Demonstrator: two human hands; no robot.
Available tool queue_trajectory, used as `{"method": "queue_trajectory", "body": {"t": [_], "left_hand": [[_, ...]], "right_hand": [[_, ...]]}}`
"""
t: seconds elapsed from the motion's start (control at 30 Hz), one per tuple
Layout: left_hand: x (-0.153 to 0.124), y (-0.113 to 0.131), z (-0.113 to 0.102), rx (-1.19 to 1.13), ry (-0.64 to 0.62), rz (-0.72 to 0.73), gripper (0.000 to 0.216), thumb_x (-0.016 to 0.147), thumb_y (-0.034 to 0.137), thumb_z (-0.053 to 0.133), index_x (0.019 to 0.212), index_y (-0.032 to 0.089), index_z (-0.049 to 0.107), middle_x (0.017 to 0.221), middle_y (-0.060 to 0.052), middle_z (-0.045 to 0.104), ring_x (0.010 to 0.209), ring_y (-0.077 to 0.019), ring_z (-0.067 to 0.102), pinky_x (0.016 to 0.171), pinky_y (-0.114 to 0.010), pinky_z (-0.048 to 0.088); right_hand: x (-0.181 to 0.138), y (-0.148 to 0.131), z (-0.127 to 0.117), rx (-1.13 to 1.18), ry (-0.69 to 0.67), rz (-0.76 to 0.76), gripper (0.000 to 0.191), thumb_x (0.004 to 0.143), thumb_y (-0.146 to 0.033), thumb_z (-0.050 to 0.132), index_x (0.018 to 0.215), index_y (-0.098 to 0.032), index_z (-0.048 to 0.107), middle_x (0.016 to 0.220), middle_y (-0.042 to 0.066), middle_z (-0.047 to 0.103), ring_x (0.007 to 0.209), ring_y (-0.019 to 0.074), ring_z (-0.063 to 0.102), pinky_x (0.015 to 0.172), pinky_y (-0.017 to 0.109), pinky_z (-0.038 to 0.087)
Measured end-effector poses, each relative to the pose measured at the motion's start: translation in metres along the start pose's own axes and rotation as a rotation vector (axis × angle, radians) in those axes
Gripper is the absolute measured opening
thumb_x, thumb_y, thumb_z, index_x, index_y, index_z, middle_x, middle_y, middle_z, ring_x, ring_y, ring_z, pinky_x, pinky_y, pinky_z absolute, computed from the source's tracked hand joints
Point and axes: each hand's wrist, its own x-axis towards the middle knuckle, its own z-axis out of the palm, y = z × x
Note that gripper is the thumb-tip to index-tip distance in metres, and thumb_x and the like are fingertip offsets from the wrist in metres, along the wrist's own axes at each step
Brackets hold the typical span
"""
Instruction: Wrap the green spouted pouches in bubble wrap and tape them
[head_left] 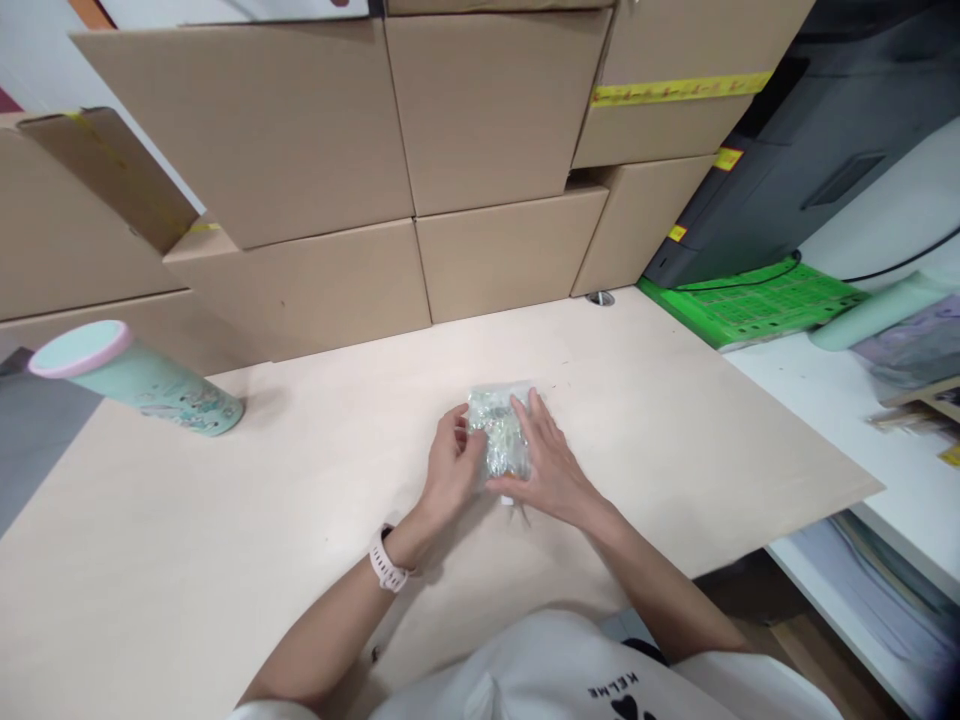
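A small, shiny clear plastic packet (501, 435) with pale green contents lies at the middle of the table, between my two hands. What is inside cannot be made out. My left hand (452, 458), with a pale pink watch on its wrist, has its fingers curled at the packet's left edge. Across the right side lies my right hand (551, 455), its fingers along the packet's far right part and its thumb at the near edge. A small white tab and thin strands show below the packet, close to the right thumb.
Stacked cardboard boxes (495, 110) wall off the table's back. A mint tumbler (157, 385) with a pink rim stands at the left. To the right are a green plastic crate (765, 300), a large dark grey machine (810, 150) and a white shelf (817, 410). The wooden tabletop (225, 530) ends at the right.
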Motion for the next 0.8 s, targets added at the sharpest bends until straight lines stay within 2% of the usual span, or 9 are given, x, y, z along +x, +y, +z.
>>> {"method": "queue_trajectory", "body": {"t": [0.1, 0.2, 0.27, 0.37, 0.43, 0.5, 0.57, 0.67, 0.8], "left_hand": [[-0.003, 0.008, 0.006, 0.002, 0.025, 0.084, 0.056, 0.087, 0.032, 0.059, 0.138, 0.023, 0.04, 0.12, -0.009, 0.051, 0.096, -0.0178, 0.055, 0.085, -0.035, 0.049], [-0.009, 0.015, 0.01, 0.015, 0.092, 0.335, 0.057, 0.088, 0.031, 0.058, 0.141, 0.027, 0.037, 0.124, -0.009, 0.049, 0.112, -0.0214, 0.051, 0.092, -0.037, 0.047], [-0.012, 0.016, 0.011, -0.001, 0.105, 0.412, 0.059, 0.088, 0.03, 0.059, 0.142, 0.03, 0.034, 0.125, -0.008, 0.049, 0.113, -0.0213, 0.051, 0.094, -0.038, 0.046], [-0.01, 0.013, 0.009, -0.081, 0.065, 0.208, 0.07, 0.086, 0.027, 0.06, 0.147, 0.03, 0.024, 0.13, -0.009, 0.045, 0.096, -0.0165, 0.056, 0.088, -0.036, 0.05], [-0.007, 0.012, 0.007, -0.091, 0.065, 0.049, 0.074, 0.085, 0.026, 0.06, 0.148, 0.029, 0.021, 0.137, -0.011, 0.041, 0.092, -0.0157, 0.055, 0.082, -0.035, 0.051], [-0.005, 0.014, 0.005, -0.037, 0.092, 0.035, 0.07, 0.084, 0.028, 0.062, 0.145, 0.026, 0.028, 0.143, -0.013, 0.038, 0.102, -0.0194, 0.054, 0.084, -0.036, 0.051], [-0.007, 0.021, 0.003, -0.012, 0.059, 0.107, 0.063, 0.086, 0.031, 0.061, 0.142, 0.025, 0.035, 0.145, -0.012, 0.04, 0.114, -0.023, 0.05, 0.093, -0.039, 0.048], [-0.015, 0.036, 0.002, -0.099, -0.098, 0.213, 0.055, 0.094, 0.037, 0.052, 0.144, 0.025, 0.033, 0.144, -0.011, 0.044, 0.127, -0.024, 0.047, 0.106, -0.042, 0.041], [-0.021, 0.046, 0.0, -0.099, -0.131, 0.325, 0.055, 0.097, 0.046, 0.045, 0.147, 0.026, 0.033, 0.148, -0.009, 0.042, 0.138, -0.0248, 0.037, 0.117, -0.041, 0.029]], "right_hand": [[-0.001, -0.003, -0.001, 0.065, 0.006, -0.055, 0.092, 0.082, -0.047, 0.067, 0.156, -0.034, 0.014, 0.166, 0.008, -0.005, 0.151, 0.0331, 0.0, 0.117, 0.057, 0.023], [0.0, 0.001, -0.007, 0.284, 0.15, -0.106, 0.067, 0.094, -0.041, 0.052, 0.154, -0.035, 0.023, 0.166, 0.005, 0.007, 0.151, 0.0276, 0.014, 0.117, 0.049, 0.029], [0.001, 0.005, -0.01, 0.44, 0.254, -0.082, 0.06, 0.095, -0.039, 0.049, 0.152, -0.032, 0.029, 0.164, 0.006, 0.019, 0.149, 0.0263, 0.024, 0.117, 0.047, 0.031], [0.005, 0.01, -0.014, 0.684, 0.307, 0.063, 0.058, 0.091, -0.034, 0.055, 0.146, -0.029, 0.039, 0.151, 0.009, 0.045, 0.135, 0.0256, 0.047, 0.109, 0.045, 0.042], [0.009, 0.012, -0.017, 0.854, 0.286, 0.202, 0.064, 0.083, -0.028, 0.062, 0.144, -0.027, 0.042, 0.132, 0.009, 0.062, 0.112, 0.0249, 0.063, 0.093, 0.042, 0.053], [0.011, 0.012, -0.021, 1.022, 0.259, 0.324, 0.071, 0.073, -0.021, 0.066, 0.14, -0.026, 0.045, 0.111, 0.007, 0.072, 0.085, 0.0216, 0.068, 0.075, 0.037, 0.056], [0.011, 0.011, -0.024, 1.15, 0.213, 0.373, 0.066, 0.065, -0.017, 0.067, 0.13, -0.025, 0.055, 0.097, 0.003, 0.074, 0.072, 0.0187, 0.066, 0.067, 0.032, 0.054], [0.007, 0.009, -0.023, 1.17, 0.179, 0.289, 0.044, 0.064, -0.019, 0.067, 0.108, -0.024, 0.068, 0.089, 0.002, 0.072, 0.075, 0.0197, 0.065, 0.07, 0.032, 0.051], [0.0, 0.009, -0.015, 0.916, 0.35, 0.05, 0.004, 0.067, -0.023, 0.068, 0.07, -0.024, 0.068, 0.069, 0.0, 0.065, 0.072, 0.0224, 0.061, 0.07, 0.035, 0.048]]}}
